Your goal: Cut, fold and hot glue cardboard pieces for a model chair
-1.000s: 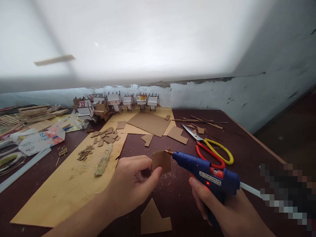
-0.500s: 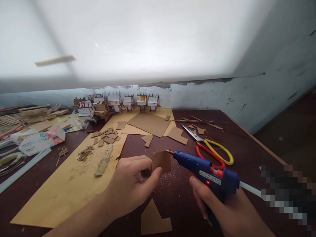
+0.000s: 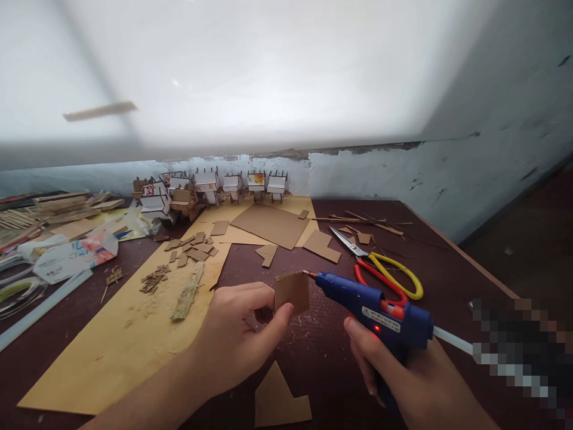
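Between the thumb and fingers of my left hand (image 3: 250,325) is a small square piece of cardboard (image 3: 293,292), held upright above the table. My right hand (image 3: 394,370) grips the handle of a blue hot glue gun (image 3: 371,301) with a red light lit on its side. The gun's metal nozzle is at the cardboard's upper right corner; whether it touches I cannot tell. A translucent glue stick (image 3: 454,340) pokes out of the gun's rear. An angled cardboard cutout (image 3: 282,397) lies on the table below my hands.
Red-and-yellow scissors (image 3: 394,272) lie behind the glue gun. Small cardboard pieces (image 3: 197,245) and a wood scrap (image 3: 188,292) lie on yellow paper (image 3: 134,352). Several miniature cardboard chairs (image 3: 233,186) stand by the wall. Tape rolls (image 3: 22,292) and sticks (image 3: 18,218) sit at left.
The glue gun has shifted very slightly at the cardboard's upper right corner. Both hands keep their grips, and the other things lie as before.
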Tool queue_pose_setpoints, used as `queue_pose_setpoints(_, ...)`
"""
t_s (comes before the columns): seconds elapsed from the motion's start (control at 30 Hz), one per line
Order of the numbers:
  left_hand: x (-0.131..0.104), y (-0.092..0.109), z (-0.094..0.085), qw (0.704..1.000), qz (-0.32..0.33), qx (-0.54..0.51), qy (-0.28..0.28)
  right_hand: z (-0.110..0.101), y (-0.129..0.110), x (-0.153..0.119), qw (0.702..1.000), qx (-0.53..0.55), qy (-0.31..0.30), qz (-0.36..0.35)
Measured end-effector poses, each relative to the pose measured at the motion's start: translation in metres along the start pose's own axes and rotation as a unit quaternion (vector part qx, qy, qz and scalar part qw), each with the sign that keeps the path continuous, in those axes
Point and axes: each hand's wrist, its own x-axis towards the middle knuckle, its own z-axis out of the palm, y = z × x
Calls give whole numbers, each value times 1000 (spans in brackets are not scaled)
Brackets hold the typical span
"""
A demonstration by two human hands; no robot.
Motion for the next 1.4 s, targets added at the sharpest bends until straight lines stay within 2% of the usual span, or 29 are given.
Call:
queue_pose_setpoints(0.27, -1, -1, 1, 1000, -4, 4, 0, -1, -1, 0, 1000, -11, -10, -1)
queue_pose_setpoints(0.53, 0, 0, 0, 1000, 3, 5, 10, 1, 0, 0, 1000, 1, 22, -6)
queue_pose_setpoints(0.73, 0, -1, 1, 1000, -2, 4, 3, -1, 3, 2, 1000, -13, 5, -5)
queue_pose_setpoints(1.03, -1, -1, 0, 1000, -1, 9, 9, -2, 7, 5, 1000, -14, 12, -7)
queue_pose_setpoints(1.2, 0, -1, -1, 1000, -9, 7, 11, -7, 17, 12, 999, -28, -14, -16)
queue_pose_setpoints(1.4, 2, 1, -6, 998, -52, -32, 11, -9, 17, 25, 1000, -2, -2, -21)
